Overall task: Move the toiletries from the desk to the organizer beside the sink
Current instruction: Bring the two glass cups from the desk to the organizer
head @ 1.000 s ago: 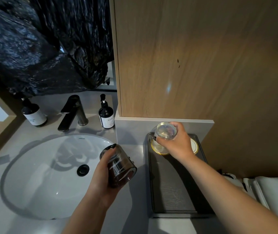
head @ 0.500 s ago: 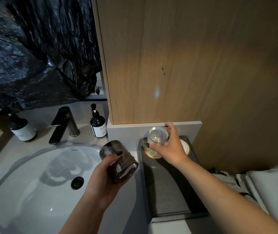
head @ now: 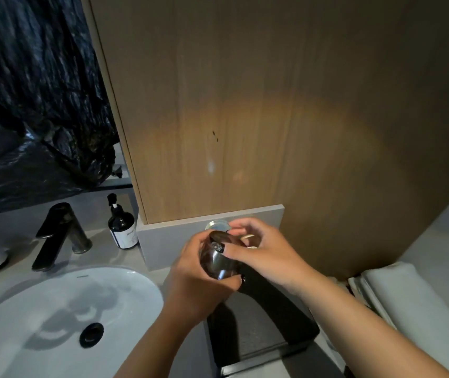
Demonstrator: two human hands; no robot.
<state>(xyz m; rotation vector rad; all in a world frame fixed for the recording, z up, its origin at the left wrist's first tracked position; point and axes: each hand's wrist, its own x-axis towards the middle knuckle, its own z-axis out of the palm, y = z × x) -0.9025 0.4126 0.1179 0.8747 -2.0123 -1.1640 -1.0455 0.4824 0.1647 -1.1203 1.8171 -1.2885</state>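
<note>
Right hand (head: 265, 255) fingers are curling round the dark glass (head: 219, 259), left hand (head: 196, 282) gripping it too, over the dark tray (head: 267, 334) beside the sink (head: 54, 309). Looks like a handover; next it needs setting down beside the clear glass (head: 216, 224).

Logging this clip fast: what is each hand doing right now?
Left hand: holds the dark glass tumbler over the tray.
Right hand: fingers curled, thumb on the tumbler; whether it grips cannot be told.
</note>
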